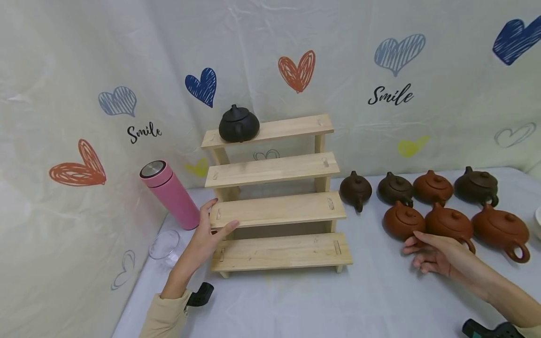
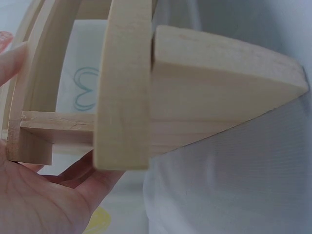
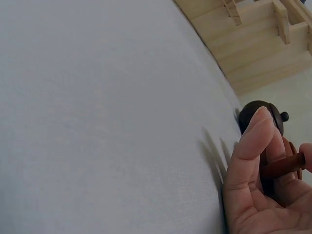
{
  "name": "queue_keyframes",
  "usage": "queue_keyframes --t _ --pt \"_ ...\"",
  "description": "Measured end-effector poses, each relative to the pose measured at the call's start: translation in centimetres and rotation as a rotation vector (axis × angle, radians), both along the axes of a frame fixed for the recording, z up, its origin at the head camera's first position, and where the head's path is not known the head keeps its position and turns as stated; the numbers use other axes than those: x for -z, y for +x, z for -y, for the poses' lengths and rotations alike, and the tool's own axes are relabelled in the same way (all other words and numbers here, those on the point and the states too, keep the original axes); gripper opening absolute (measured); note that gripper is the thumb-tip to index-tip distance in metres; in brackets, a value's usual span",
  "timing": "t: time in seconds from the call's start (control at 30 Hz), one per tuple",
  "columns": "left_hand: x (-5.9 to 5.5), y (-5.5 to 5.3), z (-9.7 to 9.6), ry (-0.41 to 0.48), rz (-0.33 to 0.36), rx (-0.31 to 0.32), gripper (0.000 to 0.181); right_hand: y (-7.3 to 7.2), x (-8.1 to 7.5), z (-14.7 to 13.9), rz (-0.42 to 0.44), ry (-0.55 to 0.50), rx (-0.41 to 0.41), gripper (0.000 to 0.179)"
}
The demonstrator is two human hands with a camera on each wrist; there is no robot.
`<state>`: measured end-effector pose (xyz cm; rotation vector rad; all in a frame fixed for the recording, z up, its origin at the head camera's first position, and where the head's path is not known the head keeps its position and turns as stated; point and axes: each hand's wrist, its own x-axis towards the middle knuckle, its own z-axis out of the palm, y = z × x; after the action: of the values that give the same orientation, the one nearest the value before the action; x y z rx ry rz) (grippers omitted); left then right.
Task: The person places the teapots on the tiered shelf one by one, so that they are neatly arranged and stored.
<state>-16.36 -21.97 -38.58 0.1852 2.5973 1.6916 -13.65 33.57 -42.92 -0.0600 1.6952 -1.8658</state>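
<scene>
A stepped wooden stand (image 1: 274, 211) stands on the white cloth. My left hand (image 1: 211, 230) grips the left end of its second board from the bottom, thumb over the front edge, fingers behind; the left wrist view shows the palm (image 2: 44, 200) under the stand's side. A black teapot (image 1: 238, 124) sits on the top board, at the left. To the right, my right hand (image 1: 439, 253) is at the leftmost front reddish-brown teapot (image 1: 403, 219). In the right wrist view, its thumb and curled fingers hold the teapot's handle (image 3: 282, 166); the teapot body is mostly hidden there.
Two more reddish-brown teapots (image 1: 450, 223) stand in the front row. Behind are several teapots, including a dark brown one (image 1: 356, 188) beside the stand. A pink thermos (image 1: 175, 199) and a clear glass (image 1: 165, 246) are at the left. A white item (image 1: 537, 220) shows at the right edge.
</scene>
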Motion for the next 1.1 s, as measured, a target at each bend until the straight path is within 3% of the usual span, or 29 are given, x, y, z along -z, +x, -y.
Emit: queue_keyframes --t 0.23,0.43,0.77,0.9,1.1 --pt "0.1 0.2 0.1 0.008 0.009 0.001 0.094 0.3 0.4 0.5 -0.102 0.002 0.076 0.042" --pt "-0.1 0.3 0.1 0.001 -0.002 0.000 0.095 0.9 -0.7 1.0 -0.182 -0.023 0.039 0.042" --pt "0.0 0.1 0.0 -0.012 -0.003 -0.004 0.094 1.3 -6.2 4.2 -0.358 0.013 0.061 0.043" --pt "0.0 0.1 -0.1 -0.003 -0.005 0.001 0.094 0.4 -9.1 5.9 -0.414 0.050 0.047 0.042" --pt "0.2 0.0 0.0 0.014 0.002 0.004 0.095 -1.3 -12.8 9.5 -0.437 -0.006 0.037 0.038"
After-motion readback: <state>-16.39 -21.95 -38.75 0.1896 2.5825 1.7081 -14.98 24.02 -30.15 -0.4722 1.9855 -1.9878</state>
